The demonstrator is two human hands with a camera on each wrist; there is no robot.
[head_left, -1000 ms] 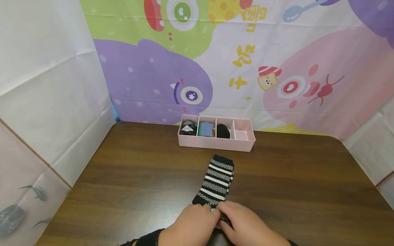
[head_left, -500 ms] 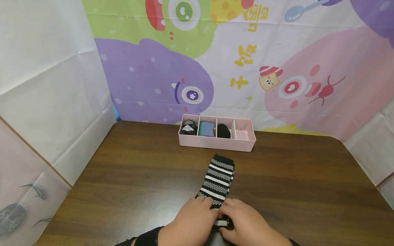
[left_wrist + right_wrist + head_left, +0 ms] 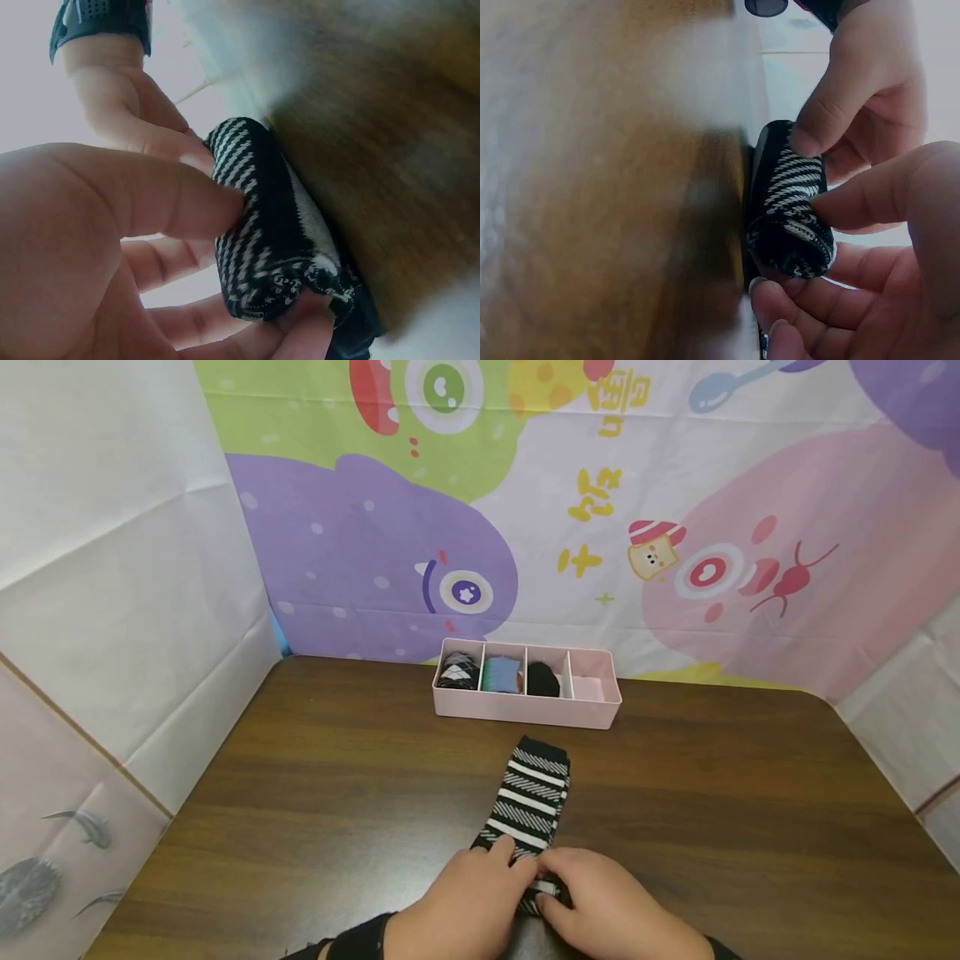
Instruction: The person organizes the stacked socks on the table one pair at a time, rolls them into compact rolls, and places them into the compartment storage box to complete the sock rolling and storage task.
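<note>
A black sock with white stripes (image 3: 531, 793) lies lengthwise on the table, its near end wound into a roll. My left hand (image 3: 468, 897) holds the left side of that roll. In the left wrist view the thumb presses on the sock roll (image 3: 247, 217) with fingertips tucked under its end. My right hand (image 3: 611, 902) holds the right side. The right wrist view has the rolled sock (image 3: 791, 195) between thumb and fingers, its coiled end towards the camera. The far part of the sock lies flat, and the hands partly cover the roll in the head view.
Beyond the sock stands a pink divided box (image 3: 525, 706) near the table's back edge. Its compartments hold an argyle sock roll (image 3: 459, 672), a blue roll (image 3: 501, 675) and a black roll (image 3: 542, 680); the rightmost is bare. A cartoon cloth (image 3: 360, 560) hangs behind the brown table (image 3: 337, 785).
Both hands have stayed at the roll, shifting their fingers slightly. The left fingers have reached a little further forward over the sock. The box has not moved.
</note>
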